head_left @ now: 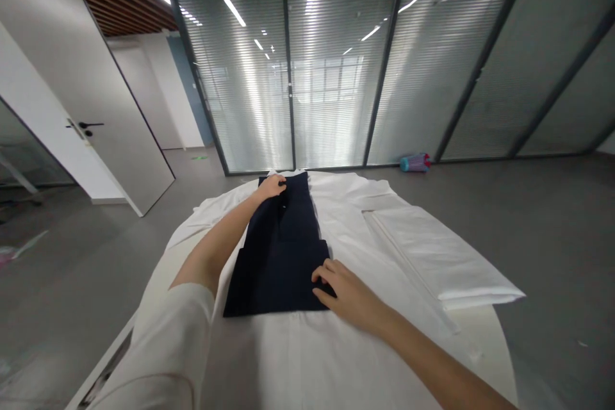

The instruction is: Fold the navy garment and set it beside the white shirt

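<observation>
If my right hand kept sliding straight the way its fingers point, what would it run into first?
The right hand points left across the dark folded garment, which its fingertips already touch. Further along, it would probably meet the left forearm, though depth is unclear.

Table (485, 327), white cloth-covered (298, 359). On it: dark navy folded garment (281, 250), lying at centre; folded white fabric (432, 256), right of the garment, near the table's right edge.

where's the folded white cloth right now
In the head view, the folded white cloth lies on the table's right side, right of the dark navy garment.
</observation>
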Motion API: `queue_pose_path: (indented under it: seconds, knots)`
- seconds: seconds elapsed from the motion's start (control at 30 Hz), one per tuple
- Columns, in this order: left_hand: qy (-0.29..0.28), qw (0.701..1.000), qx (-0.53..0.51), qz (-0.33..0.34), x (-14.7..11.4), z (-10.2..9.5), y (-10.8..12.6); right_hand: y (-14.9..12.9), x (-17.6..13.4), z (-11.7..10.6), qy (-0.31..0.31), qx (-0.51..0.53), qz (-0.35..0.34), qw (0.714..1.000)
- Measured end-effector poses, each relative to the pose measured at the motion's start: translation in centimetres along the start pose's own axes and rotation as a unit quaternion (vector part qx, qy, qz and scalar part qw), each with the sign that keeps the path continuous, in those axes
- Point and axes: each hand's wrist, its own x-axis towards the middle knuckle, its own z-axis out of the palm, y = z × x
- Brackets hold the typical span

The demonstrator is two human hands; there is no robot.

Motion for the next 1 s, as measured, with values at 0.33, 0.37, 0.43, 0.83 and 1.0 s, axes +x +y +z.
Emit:
queue_pose_path:
  seconds: [0.33,0.37,0.43,0.83,1.0]
  knots:
    - [-0.084,0.994,-0.052,-0.053,6.9,3.9,-2.8,0.1,0.1,-0.4,-0.021,0.027,0.019,0.999]
    - [-0.086,0.993,-0.054,-0.057,7.1,3.9,-3.0,0.1,0.1,-0.4,-0.022,0.029,0.019,0.999]
    - [-0.086,0.993,-0.051,-0.062,7.4,3.9,-3.3,0.3,0.0,-0.3,-0.02,0.033,0.016,0.999]
    - [0.047,0.991,0.073,-0.098,4.3,4.1,-0.2,0.7,-0.4,0.3,0.006,0.051,-0.002,0.999]
    - [0.1,0.985,0.107,-0.088,2.0,2.5,2.2,1.5,3.2,-0.8,0.058,0.178,0.049,0.981]
